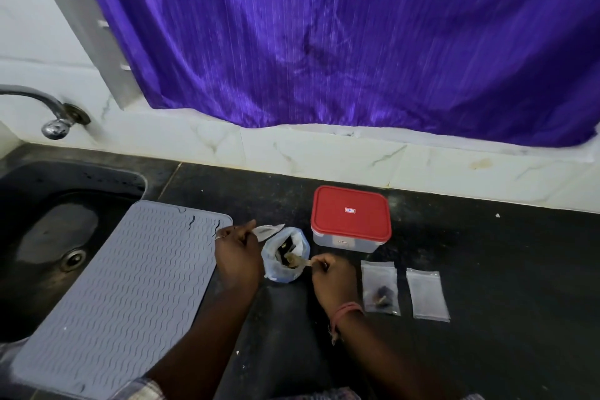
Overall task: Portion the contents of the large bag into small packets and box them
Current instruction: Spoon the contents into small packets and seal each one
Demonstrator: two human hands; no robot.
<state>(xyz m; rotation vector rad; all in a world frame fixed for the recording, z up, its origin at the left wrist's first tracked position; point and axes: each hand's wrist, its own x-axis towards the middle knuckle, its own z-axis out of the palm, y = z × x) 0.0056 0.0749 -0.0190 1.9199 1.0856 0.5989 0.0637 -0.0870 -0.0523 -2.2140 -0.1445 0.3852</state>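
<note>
The large clear bag stands open on the black counter, with dark pieces inside. My left hand is just left of it and pinches a small empty packet that points toward the bag's rim. My right hand is at the bag's right side and grips a small spoon whose bowl, loaded with brownish pieces, is over the bag's mouth. A clear box with a shut red lid stands behind and to the right. One filled small packet and one empty packet lie flat to the right.
A grey ribbed mat lies on the left, overhanging the dark sink. A tap juts from the tiled wall. A purple curtain hangs behind. The black counter extends to the right.
</note>
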